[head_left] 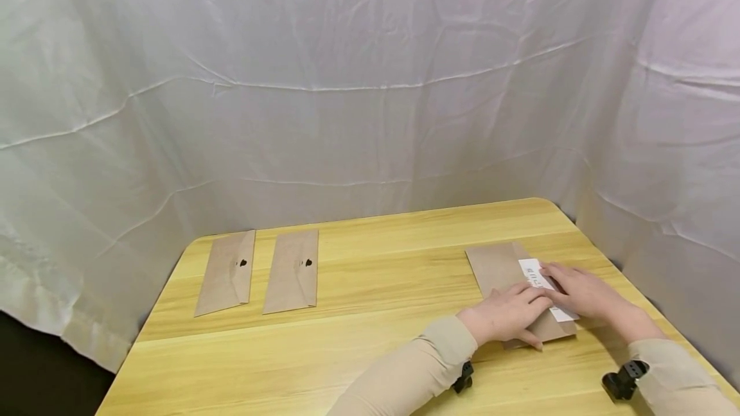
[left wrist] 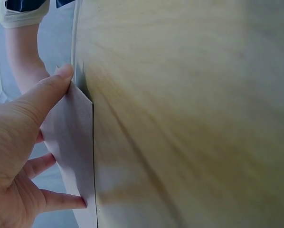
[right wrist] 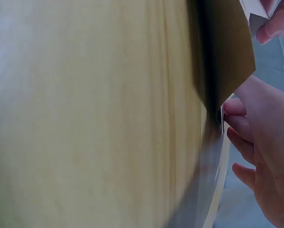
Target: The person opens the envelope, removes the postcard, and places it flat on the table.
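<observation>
A brown envelope lies on the right part of the table, with a white printed paper slip across its right part. My left hand rests on the envelope with its fingers spread and its fingertips by the slip; in the left wrist view its thumb is at the envelope's corner. From the right, my right hand holds the slip's right side, its thumb close to the left fingers. In the right wrist view a brown paper panel partly hides that hand, so the exact grip shows poorly.
Two more brown envelopes, the outer one and the inner one, lie side by side on the left of the wooden table, each with a small dark mark. A grey-white curtain hangs behind and along both sides.
</observation>
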`<state>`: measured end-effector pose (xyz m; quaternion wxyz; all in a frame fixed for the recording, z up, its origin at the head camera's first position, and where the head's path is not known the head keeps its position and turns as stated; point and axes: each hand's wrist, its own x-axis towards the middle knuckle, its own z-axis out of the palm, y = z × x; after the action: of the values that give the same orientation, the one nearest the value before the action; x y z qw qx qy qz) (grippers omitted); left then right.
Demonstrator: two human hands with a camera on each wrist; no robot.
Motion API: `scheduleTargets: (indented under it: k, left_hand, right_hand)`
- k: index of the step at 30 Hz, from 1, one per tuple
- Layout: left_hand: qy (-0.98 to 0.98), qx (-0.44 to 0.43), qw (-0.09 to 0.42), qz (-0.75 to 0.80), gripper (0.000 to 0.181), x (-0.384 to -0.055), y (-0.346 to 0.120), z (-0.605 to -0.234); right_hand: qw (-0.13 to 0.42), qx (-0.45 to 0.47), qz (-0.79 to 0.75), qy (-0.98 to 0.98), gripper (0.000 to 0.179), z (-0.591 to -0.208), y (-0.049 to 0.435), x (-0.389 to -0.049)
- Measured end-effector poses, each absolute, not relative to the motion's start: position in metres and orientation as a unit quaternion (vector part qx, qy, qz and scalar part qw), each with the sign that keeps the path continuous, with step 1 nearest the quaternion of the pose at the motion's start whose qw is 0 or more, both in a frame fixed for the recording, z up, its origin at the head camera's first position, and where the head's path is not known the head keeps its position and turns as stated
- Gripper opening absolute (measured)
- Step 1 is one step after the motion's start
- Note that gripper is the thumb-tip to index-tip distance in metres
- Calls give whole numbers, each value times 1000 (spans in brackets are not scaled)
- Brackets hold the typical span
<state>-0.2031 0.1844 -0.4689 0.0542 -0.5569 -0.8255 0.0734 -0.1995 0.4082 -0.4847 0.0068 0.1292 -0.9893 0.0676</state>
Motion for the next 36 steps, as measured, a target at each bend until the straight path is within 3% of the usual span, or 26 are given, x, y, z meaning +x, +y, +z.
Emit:
scheduleTargets:
  k: [11,36]
  left_hand:
    - [-820,-564,57,85,81,-202,182,-470]
    - [-817,-567,60,85,83,-203,183,-471]
  right_hand:
    - [6,115,54,-992,71,-485,410,-208]
    - [50,130,57,-989,55,-488,400,-243]
